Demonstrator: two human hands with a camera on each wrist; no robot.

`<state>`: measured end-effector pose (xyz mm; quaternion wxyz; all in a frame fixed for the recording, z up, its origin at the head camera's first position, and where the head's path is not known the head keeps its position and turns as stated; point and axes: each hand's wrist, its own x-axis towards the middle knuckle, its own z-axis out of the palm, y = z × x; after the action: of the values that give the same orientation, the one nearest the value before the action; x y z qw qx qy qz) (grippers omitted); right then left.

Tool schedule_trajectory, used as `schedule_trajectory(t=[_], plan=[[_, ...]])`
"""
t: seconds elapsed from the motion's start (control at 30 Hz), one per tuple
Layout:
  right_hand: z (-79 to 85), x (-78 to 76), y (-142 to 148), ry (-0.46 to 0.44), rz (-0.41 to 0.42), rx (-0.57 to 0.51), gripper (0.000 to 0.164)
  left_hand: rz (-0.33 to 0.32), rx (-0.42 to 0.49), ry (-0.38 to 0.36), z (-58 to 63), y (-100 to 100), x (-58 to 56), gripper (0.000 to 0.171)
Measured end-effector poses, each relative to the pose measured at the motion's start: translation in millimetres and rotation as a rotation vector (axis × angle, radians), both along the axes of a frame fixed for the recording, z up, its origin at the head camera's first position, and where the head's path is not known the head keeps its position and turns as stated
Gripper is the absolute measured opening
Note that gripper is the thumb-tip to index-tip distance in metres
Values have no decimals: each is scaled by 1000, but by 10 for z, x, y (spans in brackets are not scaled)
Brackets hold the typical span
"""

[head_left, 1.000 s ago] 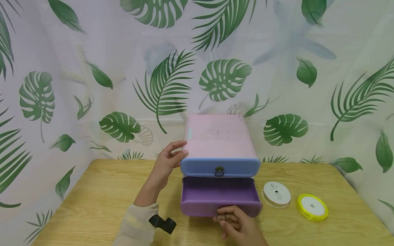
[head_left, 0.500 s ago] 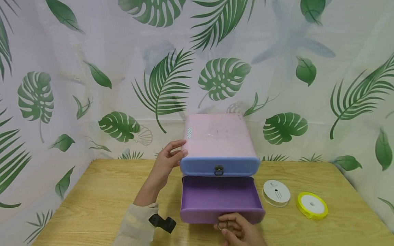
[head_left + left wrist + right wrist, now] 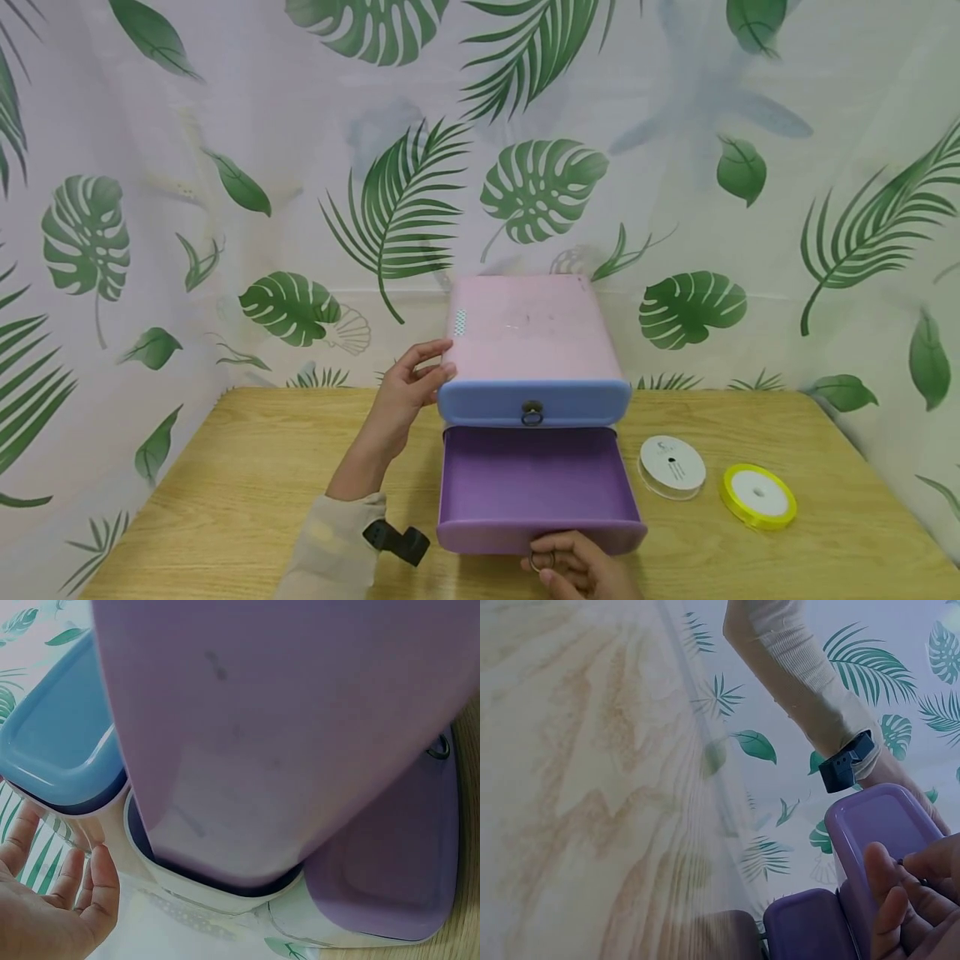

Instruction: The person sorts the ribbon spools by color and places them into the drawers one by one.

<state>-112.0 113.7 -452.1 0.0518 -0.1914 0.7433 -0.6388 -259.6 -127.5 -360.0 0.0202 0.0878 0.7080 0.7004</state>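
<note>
A small drawer unit with a pink top point(image 3: 536, 333) stands on the table. Its blue top drawer point(image 3: 472, 403) is closed, while the purple drawer point(image 3: 468, 537) below is pulled well out and looks empty inside. In the left wrist view, another purple drawer point(image 3: 390, 855) sits closed beneath it. My left hand point(image 3: 401, 396) rests its fingertips and thumb against the unit's left side, fingers loosely bent. My right hand point(image 3: 581, 568) pinches the metal ring pull point(image 3: 532, 559) on the front of the pulled-out drawer.
To the right of the unit lie a white ribbon spool point(image 3: 672, 467) and a yellow-rimmed ribbon spool point(image 3: 758, 497). The wooden table point(image 3: 247, 483) backs onto a leaf-print curtain point(image 3: 420, 333). A black wrist camera point(image 3: 396, 542) is strapped over my left sleeve.
The purple drawer has slid farther out towards me, with my right hand drawing back on its ring pull. My left hand has kept its place on the unit's side.
</note>
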Motion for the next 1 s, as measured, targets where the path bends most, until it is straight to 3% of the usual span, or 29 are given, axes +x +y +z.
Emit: schedule_trajectory(t=[0.53,0.67,0.9,1.0], plan=[[-158,-14,-5,154,56,-4,23,-4,12,-4,-5,-5,-5,42],[-136,-20,-7,98,34,18,25,-1,15,-4,-7,-5,-8,42],[-27,-73,-23,-127,-6,-10,37,-7,10,-3,-7,-9,-5,43],[0,-80,-33,-183,-19,-4,40,-7,10,-2,-9,-7,-7,43]])
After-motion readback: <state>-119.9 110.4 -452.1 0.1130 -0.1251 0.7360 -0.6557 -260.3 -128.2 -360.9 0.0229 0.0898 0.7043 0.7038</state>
